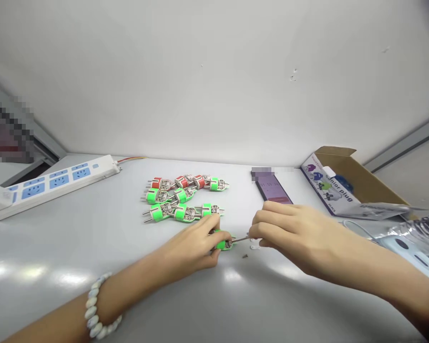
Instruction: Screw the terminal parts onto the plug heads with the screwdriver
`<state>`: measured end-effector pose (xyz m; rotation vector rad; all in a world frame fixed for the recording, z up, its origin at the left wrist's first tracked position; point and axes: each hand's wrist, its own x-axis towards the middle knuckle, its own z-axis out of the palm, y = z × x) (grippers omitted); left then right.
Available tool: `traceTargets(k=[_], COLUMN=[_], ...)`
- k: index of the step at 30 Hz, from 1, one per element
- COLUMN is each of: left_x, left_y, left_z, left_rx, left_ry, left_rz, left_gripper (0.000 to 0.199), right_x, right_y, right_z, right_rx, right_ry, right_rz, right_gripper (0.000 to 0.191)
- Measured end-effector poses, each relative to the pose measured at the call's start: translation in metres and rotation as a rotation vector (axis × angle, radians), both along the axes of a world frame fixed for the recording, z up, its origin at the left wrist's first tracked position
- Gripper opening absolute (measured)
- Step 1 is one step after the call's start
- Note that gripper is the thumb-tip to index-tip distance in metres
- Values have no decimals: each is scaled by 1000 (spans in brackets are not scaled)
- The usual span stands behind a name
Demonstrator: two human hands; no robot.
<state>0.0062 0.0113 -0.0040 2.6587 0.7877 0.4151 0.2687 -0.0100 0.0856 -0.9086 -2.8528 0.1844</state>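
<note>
A green plug (220, 245) lies on the table under the fingers of my left hand (200, 240), which grips it. My right hand (284, 228) is closed around a thin metal screwdriver (240, 238), whose tip touches the right end of that plug. Small white pieces (254, 244) lie just below my right fingertips, and a screw (245, 256) rests nearer to me. Behind my left hand, several green plugs (157, 212) and red plugs (182, 181) sit in rows, with their inner parts showing.
A white power strip (59, 181) lies at the left. At the back right a phone (273, 188) lies beside an open cardboard box (329, 186). Coiled cables (427, 231) and a light blue device (407, 255) are at the far right. A wall stands behind the table.
</note>
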Motion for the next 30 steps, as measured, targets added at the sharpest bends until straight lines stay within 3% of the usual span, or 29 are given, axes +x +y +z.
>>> traceTargets(k=[5,10,12,17,22,28,30], left_x=[2,5,5,4,5,6,6], left_y=[-1,-1,-1,-1,-1,-1,-1], left_z=[-2,-3,-3,-1,-4,-2,-1], left_rx=[95,158,171,188,209,196,196], left_ry=[45,73,80,91,107,113,117], left_rz=[-5,-4,-10,-33,-24,-32,-32], left_gripper=[36,34,34,32,31,33,34], right_x=[-4,-3,-2,3,1,4,4], right_y=[-5,-1,-2,-9,-9,-12,-11], right_z=[-1,-12,-15,-10,-14,-11,-13], right_rx=[27,388,445,254,435,183,249], right_ry=[-53,8,9,-75,-2,-90,-70], right_rz=[-118,-90,-90,-131,-106,-147,-128], right_gripper=[19,31,35,23,36,20,25])
